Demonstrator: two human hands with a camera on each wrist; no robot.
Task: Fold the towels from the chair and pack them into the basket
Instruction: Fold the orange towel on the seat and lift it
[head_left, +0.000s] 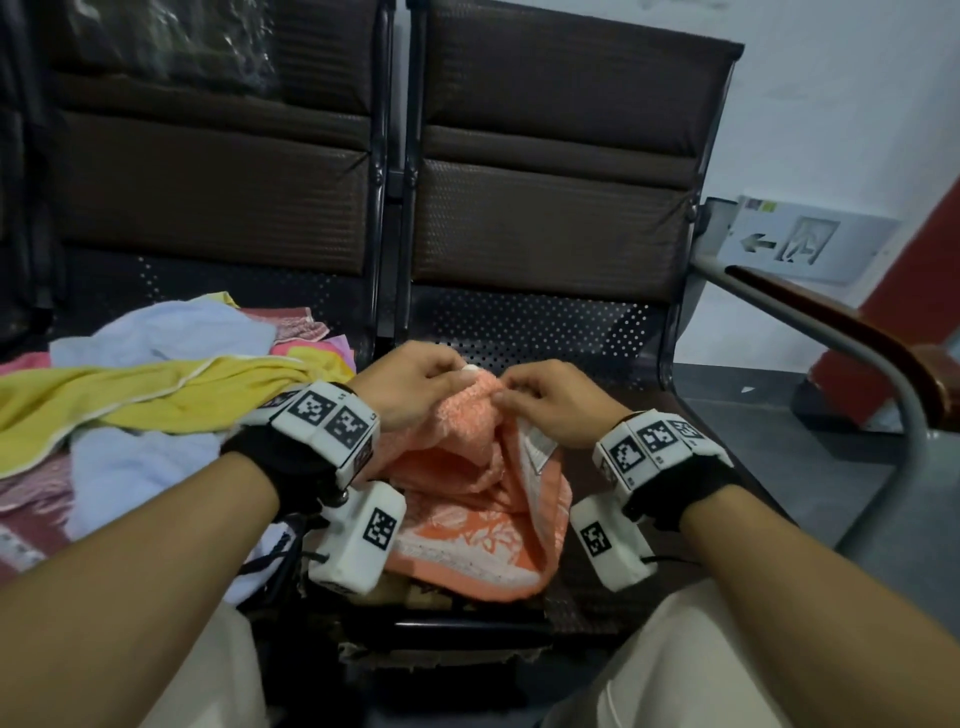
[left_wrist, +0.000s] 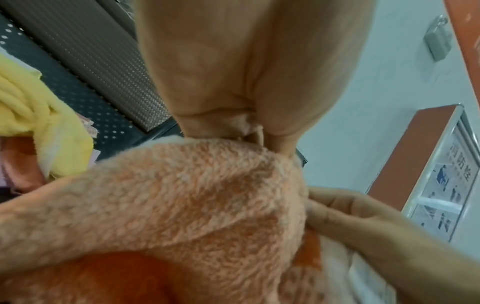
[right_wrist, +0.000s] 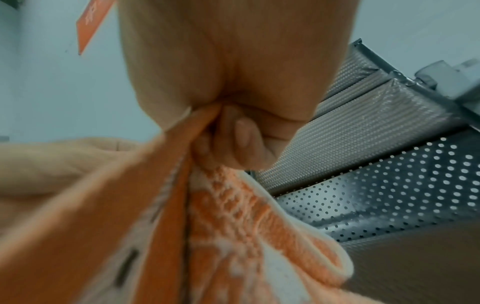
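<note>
In the head view, the orange towel (head_left: 467, 493) hangs bunched over the front part of the right seat (head_left: 545, 322) of a dark bench, at about 6 o'clock from the middle of the picture, and its lower part with a pale flower pattern falls toward the front edge of the seat. The left hand (head_left: 410, 384) holds the upper edge of this towel: the fingers are curled and the thumb presses the cloth against them, so it is a closed pinch and not an open hand. The right hand (head_left: 550, 405) is just beside it, at 3 o'clock from the left hand, and it also pinches the same upper edge with curled fingers; the two hands are almost touching. In the right wrist view the fingertips (right_wrist: 244, 139) are folded onto the orange cloth, and the hem of the towel runs down from them. In the left wrist view the fluffy side of the towel fills the lower half, and the left hand closes on its top fold. A white label (head_left: 535, 447) sewn on the towel shows under the right hand. On the left seat (head_left: 218, 291), at 9 o'clock from the hands, lies a loose pile of other towels: a yellow towel (head_left: 130, 400) on top, a light blue towel (head_left: 166, 332) behind it, and pink cloth (head_left: 296, 325) at the back. I cannot see the basket clearly in any view. At 2 o'clock, on the wall, there is a grey sign with an arrow (head_left: 789, 241).
</note>
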